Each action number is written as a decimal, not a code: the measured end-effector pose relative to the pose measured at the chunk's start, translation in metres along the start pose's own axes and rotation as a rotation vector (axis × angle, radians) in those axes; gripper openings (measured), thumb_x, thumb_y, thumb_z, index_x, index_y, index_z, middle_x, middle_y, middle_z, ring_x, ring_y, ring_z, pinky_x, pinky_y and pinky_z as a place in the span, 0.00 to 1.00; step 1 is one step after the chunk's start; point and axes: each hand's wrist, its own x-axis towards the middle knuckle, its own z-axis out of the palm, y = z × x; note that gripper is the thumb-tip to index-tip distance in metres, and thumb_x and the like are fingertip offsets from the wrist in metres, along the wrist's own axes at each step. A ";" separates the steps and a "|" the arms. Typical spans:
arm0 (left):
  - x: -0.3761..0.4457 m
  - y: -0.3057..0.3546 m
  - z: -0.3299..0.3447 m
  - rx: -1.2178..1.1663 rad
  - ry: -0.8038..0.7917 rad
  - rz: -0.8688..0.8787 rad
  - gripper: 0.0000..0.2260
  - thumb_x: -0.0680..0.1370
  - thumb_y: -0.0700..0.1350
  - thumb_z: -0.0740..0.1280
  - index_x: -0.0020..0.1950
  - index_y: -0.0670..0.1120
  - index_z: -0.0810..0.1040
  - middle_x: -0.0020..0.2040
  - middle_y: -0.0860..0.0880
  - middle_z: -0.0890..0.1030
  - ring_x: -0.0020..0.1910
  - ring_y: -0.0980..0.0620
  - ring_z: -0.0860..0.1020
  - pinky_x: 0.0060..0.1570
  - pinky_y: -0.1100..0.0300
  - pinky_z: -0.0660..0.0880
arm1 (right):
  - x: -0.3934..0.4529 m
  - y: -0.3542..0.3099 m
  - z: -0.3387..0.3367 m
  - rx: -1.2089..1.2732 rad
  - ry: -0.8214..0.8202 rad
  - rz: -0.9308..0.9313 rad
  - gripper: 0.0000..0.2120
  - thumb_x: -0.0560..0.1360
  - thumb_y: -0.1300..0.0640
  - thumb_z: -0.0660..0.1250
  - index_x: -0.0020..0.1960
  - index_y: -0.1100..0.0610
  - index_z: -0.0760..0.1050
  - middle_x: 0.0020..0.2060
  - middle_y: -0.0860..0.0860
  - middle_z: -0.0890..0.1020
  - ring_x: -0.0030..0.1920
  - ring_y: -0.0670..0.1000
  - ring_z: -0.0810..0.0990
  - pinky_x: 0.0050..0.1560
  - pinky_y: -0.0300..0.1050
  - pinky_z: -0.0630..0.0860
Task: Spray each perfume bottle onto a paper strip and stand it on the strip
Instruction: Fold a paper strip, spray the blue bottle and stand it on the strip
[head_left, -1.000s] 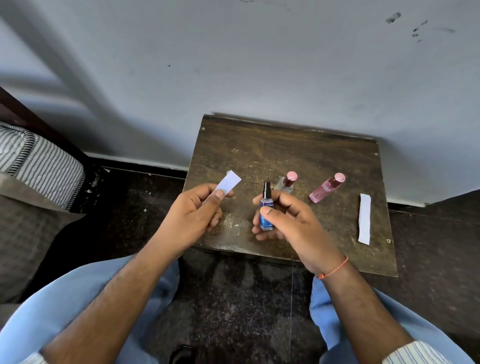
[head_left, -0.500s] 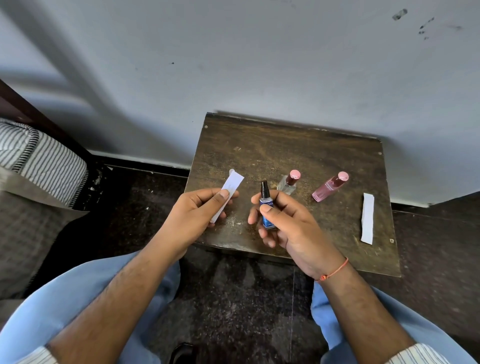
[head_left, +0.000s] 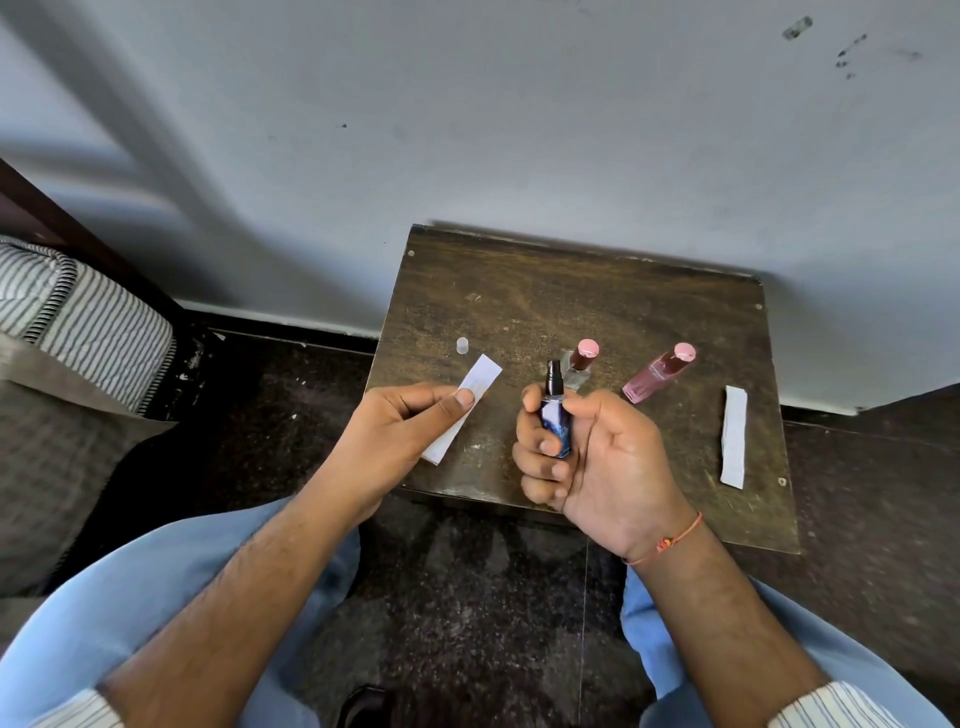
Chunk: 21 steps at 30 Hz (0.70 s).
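Note:
My right hand (head_left: 597, 457) grips a small blue perfume bottle (head_left: 555, 423) upright, its black spray nozzle bare at the top. My left hand (head_left: 400, 431) pinches a white paper strip (head_left: 467, 400) between thumb and fingers, a short way left of the bottle. A clear bottle with a pink cap (head_left: 581, 364) stands behind the blue one. A pink bottle with a pink cap (head_left: 657, 371) stands further right. A second paper strip (head_left: 733, 436) lies flat near the right edge. A small clear cap (head_left: 462, 345) rests on the small wooden table (head_left: 545, 291).
The table stands against a pale wall. Its front edge is close to my knees in light blue trousers. A striped cushion (head_left: 78, 306) lies at the left, over a dark speckled floor.
My right hand has turned so its palm faces up, thumb off the nozzle. The strip has swung a little toward the bottle. The clear cap is now uncovered behind the strip.

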 end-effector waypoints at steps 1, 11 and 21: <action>0.000 0.000 0.000 -0.001 -0.002 -0.002 0.10 0.80 0.53 0.74 0.56 0.50 0.92 0.52 0.50 0.91 0.51 0.58 0.87 0.48 0.67 0.80 | 0.000 0.000 0.000 -0.017 0.005 -0.001 0.12 0.77 0.48 0.62 0.51 0.55 0.78 0.36 0.50 0.65 0.31 0.47 0.61 0.33 0.45 0.55; 0.001 -0.004 0.004 0.019 -0.019 0.009 0.07 0.82 0.47 0.74 0.58 0.50 0.90 0.54 0.40 0.89 0.49 0.53 0.84 0.51 0.61 0.82 | 0.000 0.002 0.002 -0.279 0.170 -0.056 0.11 0.83 0.44 0.66 0.54 0.51 0.77 0.42 0.50 0.76 0.35 0.46 0.68 0.31 0.39 0.60; 0.001 -0.006 0.009 0.047 -0.062 0.032 0.09 0.85 0.41 0.70 0.58 0.50 0.90 0.49 0.53 0.90 0.45 0.61 0.84 0.44 0.68 0.79 | -0.001 0.002 0.007 -0.377 0.278 0.007 0.22 0.80 0.32 0.63 0.46 0.51 0.78 0.35 0.47 0.71 0.32 0.45 0.64 0.32 0.42 0.54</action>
